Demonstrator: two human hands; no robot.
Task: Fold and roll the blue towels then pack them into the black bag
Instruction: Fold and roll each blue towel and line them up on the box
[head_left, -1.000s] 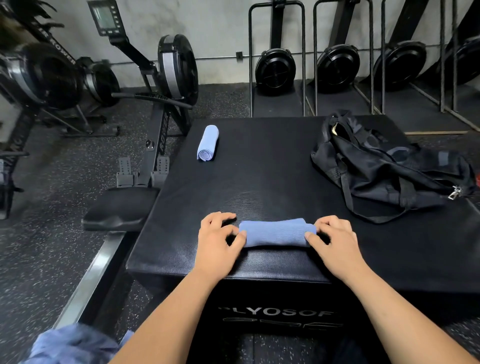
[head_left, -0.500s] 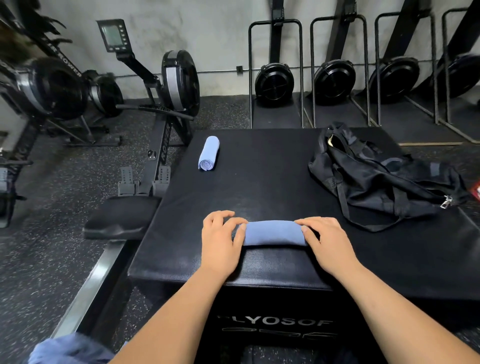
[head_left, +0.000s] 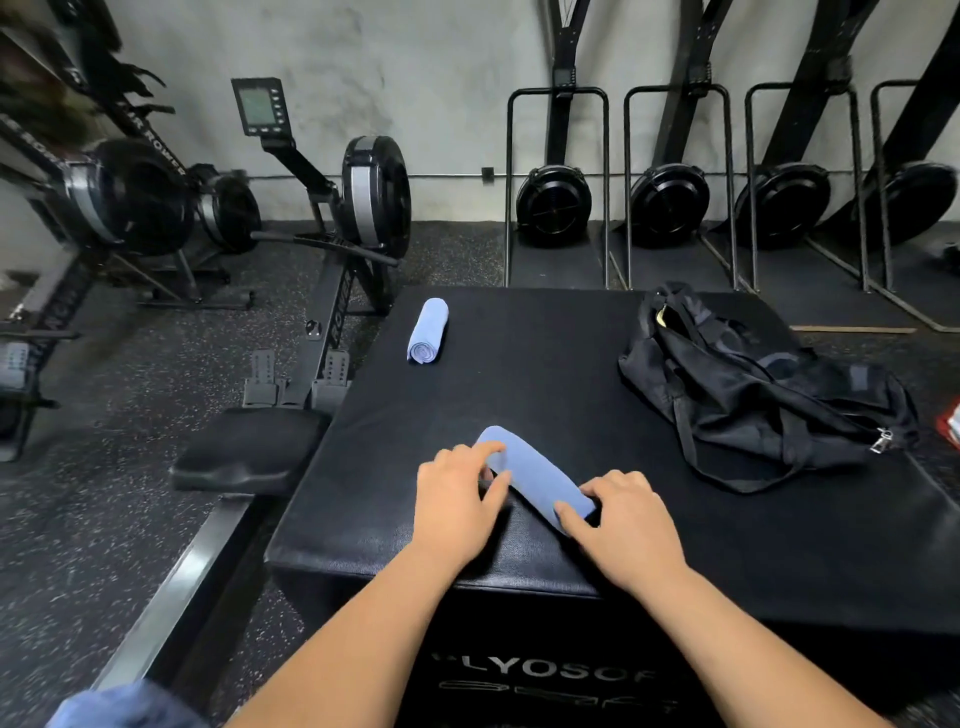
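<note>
Blue cloth (head_left: 119, 706), blurred, sits nearest at lower left, off the bench. Near edge of the black padded bench (head_left: 545, 374): rolled towel (head_left: 535, 480) lies diagonally, far end to the left. Your left hand (head_left: 457, 499) pinches that far end, fingers over the top. Your right hand (head_left: 623, 519) grips the near end, thumb pressed on the roll. Far left of bench: 2nd rolled towel (head_left: 428, 332), untouched. Far right: black bag (head_left: 753, 395), slumped. Rowing machines (head_left: 363, 208) stand beyond.
</note>
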